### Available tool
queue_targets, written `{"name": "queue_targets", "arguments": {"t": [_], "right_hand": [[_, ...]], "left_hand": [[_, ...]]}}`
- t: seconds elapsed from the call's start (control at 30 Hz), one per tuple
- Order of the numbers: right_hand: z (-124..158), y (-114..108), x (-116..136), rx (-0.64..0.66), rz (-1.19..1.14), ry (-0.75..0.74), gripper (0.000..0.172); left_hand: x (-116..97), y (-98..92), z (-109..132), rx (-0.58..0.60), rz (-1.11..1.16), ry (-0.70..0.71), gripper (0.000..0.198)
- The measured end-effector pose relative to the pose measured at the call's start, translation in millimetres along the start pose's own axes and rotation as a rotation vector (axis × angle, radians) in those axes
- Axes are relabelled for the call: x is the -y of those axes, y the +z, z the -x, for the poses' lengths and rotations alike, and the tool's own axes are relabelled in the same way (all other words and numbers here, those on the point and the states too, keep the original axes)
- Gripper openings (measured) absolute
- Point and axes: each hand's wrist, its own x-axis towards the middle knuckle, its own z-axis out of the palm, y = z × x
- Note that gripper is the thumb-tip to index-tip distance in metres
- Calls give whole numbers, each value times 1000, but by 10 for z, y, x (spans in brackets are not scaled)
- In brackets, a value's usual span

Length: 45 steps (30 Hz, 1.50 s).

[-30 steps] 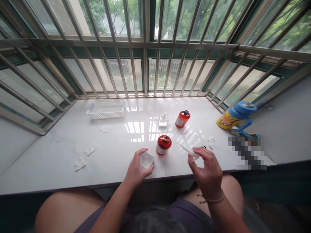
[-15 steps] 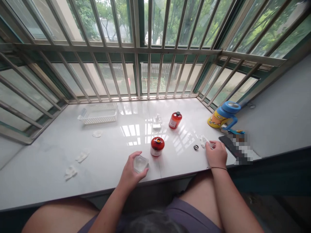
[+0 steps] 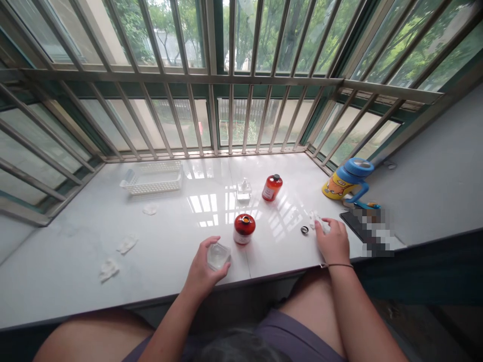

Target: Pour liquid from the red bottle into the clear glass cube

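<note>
Cupping a small clear square dish, the left hand sits well apart from the open right hand, just beside a crumpled tissue and black bottle cap on the windowsill

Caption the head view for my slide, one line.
Left hand cups a clear container beside a red bottle on a white sill; right hand beside a white wipe.

Bare left hand, bare right hand, bare forearms. Thin cord bracelet on right wrist, small knot or bead near its end, too small to tell which. Loose dark purplish-grey shorts, short legs, thighs bare. Blurry dark hair at bottom edge of view, some strands greyish.
</note>
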Motion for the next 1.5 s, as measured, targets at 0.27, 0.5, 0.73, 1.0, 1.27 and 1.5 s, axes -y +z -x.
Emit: {"name": "queue_targets", "arguments": {"t": [0.27, 0.5, 0.73, 1.0, 1.27, 1.5], "right_hand": [[444, -67, 874, 17, -241, -366, 19], [976, 153, 1803, 342, -550, -326, 66], [1070, 456, 2018, 501, -647, -226, 88], [1168, 329, 2018, 517, -649, -311, 73], [1373, 56, 1954, 371, -601, -339, 66], [1636, -244, 2104, 412, -663, -431, 76]], "left_hand": [[-8, 4, 1, -14, -7, 13, 64], [-28, -3, -2, 12, 3, -10, 66], [11, 0, -12, 34, 13, -6, 67], [-21, -9, 0, 30, 19, -13, 72], [-27, -53, 1, 35, -33, -52, 77], [-197, 8, 102, -5, 35, -60, 71]]}}
